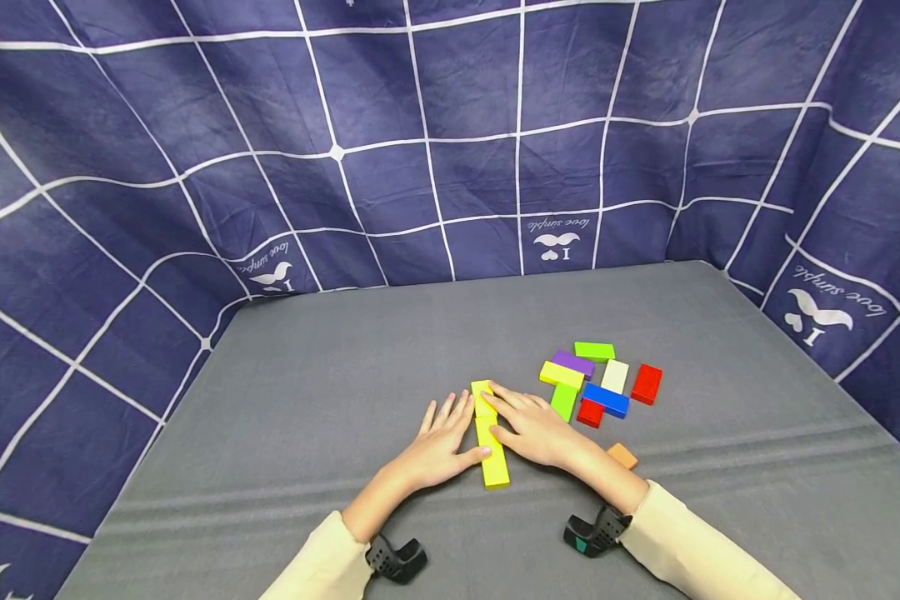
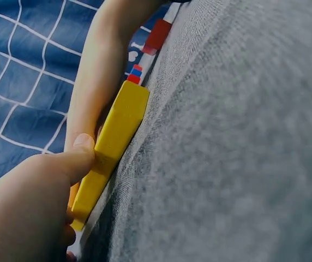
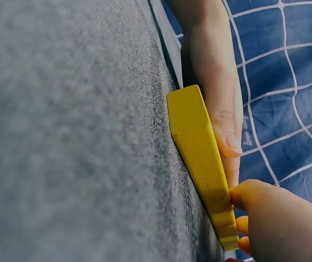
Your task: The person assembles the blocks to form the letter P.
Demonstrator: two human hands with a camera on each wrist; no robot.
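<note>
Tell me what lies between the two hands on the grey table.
In the head view, a row of yellow blocks lies end to end between the left hand and right hand; both hands press flat against its sides.

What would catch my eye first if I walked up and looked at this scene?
Probably the two hands, left hand and right hand, pressed flat against either side of a line of yellow blocks in the middle of the grey table. Just right of them lies a bright cluster of coloured blocks, with a blue checked cloth behind.
</note>
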